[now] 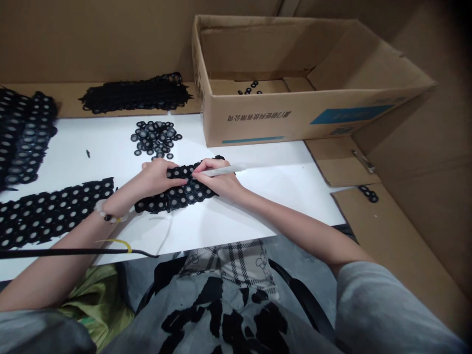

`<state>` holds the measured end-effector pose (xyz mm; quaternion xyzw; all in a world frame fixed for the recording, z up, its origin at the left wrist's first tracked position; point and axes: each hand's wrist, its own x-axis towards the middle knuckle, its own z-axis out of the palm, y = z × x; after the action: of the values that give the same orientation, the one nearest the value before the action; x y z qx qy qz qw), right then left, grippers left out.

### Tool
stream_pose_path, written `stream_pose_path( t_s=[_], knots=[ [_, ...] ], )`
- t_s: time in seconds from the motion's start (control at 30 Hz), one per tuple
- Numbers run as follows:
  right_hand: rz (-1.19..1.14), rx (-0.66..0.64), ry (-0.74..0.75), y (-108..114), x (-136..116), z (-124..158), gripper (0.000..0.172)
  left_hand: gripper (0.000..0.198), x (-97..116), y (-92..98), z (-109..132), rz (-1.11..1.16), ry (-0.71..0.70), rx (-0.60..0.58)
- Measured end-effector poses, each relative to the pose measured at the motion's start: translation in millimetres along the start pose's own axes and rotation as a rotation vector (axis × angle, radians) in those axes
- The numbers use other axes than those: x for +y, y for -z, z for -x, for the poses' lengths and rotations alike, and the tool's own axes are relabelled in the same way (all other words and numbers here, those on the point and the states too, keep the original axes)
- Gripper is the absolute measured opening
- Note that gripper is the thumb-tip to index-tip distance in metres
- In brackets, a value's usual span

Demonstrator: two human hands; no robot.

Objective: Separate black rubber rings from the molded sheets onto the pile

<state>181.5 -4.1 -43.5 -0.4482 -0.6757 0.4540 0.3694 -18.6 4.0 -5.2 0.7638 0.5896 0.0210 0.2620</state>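
Left hand [158,176] sits kinda half-open, thumb on a flat, black, rubbery-looking, pale-dotted sheet [180,200] near the front edge of the white tabletop [295,172], and right hand [223,183] pinches a white pen-like tool [220,171].

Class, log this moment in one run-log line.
left hand: on dotted sheet; right hand: holding white pen; round pieces: piled beyond; box: open

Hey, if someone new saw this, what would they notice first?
Probably the big open cardboard box at the back right of the white work surface. Next, at the centre, the left hand rests on a black dotted sheet while the right hand holds a pale pen-like tool over it. Just beyond sits a pile of dark discs.
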Motion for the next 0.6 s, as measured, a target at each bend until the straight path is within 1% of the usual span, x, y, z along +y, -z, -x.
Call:
stream_pose_path(
  t_s=[0.1, 0.2, 0.27, 0.4, 0.5, 0.6],
  knots=[
    [-0.007, -0.014, 0.013, -0.1, 1.2, -0.3, 0.013, 0.038, -0.3, -0.2, 0.0, -0.032, 0.006, 0.001],
    [-0.002, -0.017, 0.025, -0.9, 2.1, -0.4, 0.013, 0.037, -1.5, -1.7, -0.2, 0.010, -0.031, 0.006],
    [-0.001, -0.011, 0.030, -1.4, 2.1, -0.3, 0.014, 0.038, -3.3, -2.9, -0.5, 0.072, -0.028, 0.002],
    [-0.014, 0.018, 0.029, -2.3, 0.4, 0.4, 0.015, 0.036, -6.9, -3.9, -0.8, 0.248, 0.045, -0.041],
    [-0.061, 0.056, -0.014, -2.6, -1.3, 0.4, 0.014, 0.036, -7.8, -2.5, -0.1, 0.394, 0.073, -0.095],
    [-0.126, 0.067, -0.067, -2.2, -2.0, -0.5, 0.014, 0.035, -7.4, -0.1, 1.0, 0.472, 0.079, -0.131]
  ],
)
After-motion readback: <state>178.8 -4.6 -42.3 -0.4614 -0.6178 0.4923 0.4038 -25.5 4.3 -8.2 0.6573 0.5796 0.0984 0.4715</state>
